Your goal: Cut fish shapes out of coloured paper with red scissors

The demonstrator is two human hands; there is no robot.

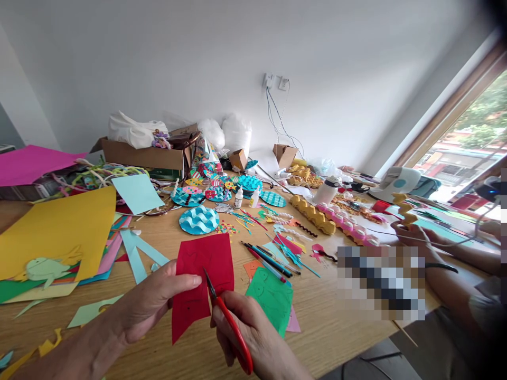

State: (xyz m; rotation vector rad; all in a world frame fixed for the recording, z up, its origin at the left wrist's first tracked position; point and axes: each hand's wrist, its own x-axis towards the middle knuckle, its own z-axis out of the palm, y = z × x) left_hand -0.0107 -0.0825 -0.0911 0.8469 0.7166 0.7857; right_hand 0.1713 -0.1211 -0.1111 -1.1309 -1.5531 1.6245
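Note:
My left hand (pixel 158 295) pinches a sheet of red paper (pixel 222 256) at its left side, thumb on top. Faint pencil outlines show on the sheet, and its lower edge is cut unevenly. In my right hand (pixel 249 327) are red-handled scissors (pixel 237 335), their dark tips against the middle of the red paper, beside a cut. Just right of the scissors a green sheet (pixel 271 298) with drawn outlines lies on the table.
Pens (pixel 267 261) lie beyond the green sheet. A blue wavy disc (pixel 198 220) and glue bottles (pixel 238 198) stand farther back. Yellow paper (pixel 59 232) covers the left side. At the right, another person's hands (pixel 414 237) hold a yellow carton strip.

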